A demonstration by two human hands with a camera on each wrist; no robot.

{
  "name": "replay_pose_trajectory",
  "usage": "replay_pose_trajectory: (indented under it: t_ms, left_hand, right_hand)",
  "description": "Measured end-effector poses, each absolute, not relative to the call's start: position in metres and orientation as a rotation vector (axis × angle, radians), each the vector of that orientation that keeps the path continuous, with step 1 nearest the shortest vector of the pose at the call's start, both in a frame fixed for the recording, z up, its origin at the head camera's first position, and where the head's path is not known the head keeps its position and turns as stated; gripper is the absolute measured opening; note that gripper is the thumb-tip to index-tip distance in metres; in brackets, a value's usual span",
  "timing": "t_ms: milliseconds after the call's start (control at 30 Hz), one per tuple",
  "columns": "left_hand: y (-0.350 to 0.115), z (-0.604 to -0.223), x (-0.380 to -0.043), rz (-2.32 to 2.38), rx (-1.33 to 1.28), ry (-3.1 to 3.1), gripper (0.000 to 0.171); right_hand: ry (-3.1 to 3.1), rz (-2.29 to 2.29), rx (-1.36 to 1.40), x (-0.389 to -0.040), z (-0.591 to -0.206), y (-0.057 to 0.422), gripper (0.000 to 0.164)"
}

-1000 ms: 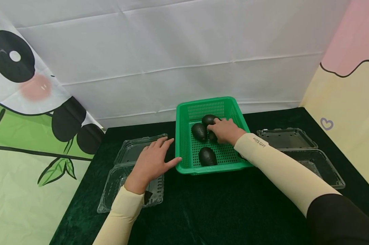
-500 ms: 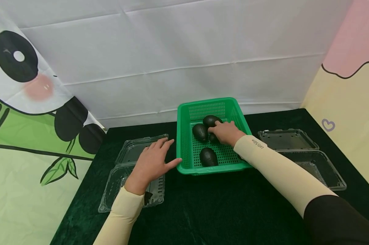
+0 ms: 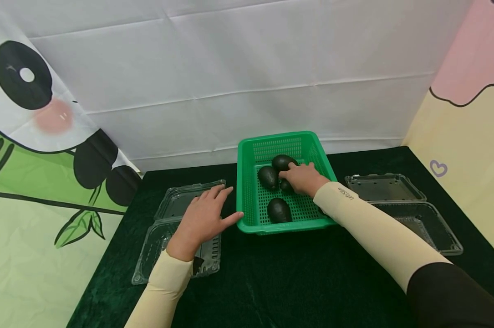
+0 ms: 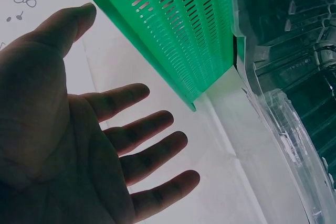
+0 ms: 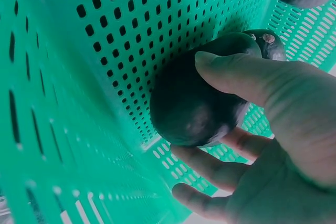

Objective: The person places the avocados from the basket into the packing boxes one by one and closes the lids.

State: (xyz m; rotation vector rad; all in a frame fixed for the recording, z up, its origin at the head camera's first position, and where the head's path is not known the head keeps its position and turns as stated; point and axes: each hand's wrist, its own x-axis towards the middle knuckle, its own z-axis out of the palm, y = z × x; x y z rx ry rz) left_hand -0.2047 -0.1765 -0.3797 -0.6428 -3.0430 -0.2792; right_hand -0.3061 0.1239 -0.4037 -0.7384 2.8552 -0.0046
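My right hand reaches into a green plastic basket and grips a dark avocado. In the right wrist view the thumb lies over the avocado's top and the fingers come round its underside, close to the basket's perforated wall. Two more avocados lie beside the hand, one to its left and one behind; another avocado sits nearer the front. My left hand hovers with fingers spread over a clear hinged plastic container, its thumb close to the basket's left rim. The left palm holds nothing.
A second clear hinged container lies open at the right, partly covered by my right sleeve. Dark green cloth covers the table. A white fabric sheet hangs behind, with printed cartoon sheets at both sides.
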Motion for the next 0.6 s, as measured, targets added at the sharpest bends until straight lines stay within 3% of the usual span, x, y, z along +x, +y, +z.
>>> replay_pose_trajectory:
  t_ms: [600]
  left_hand:
    - [-0.176, -0.38, -0.205, -0.268, -0.64, -3.035, 0.084]
  right_hand:
    - [2.906, 0.001, -0.758, -0.305, -0.393, 0.124, 0.05]
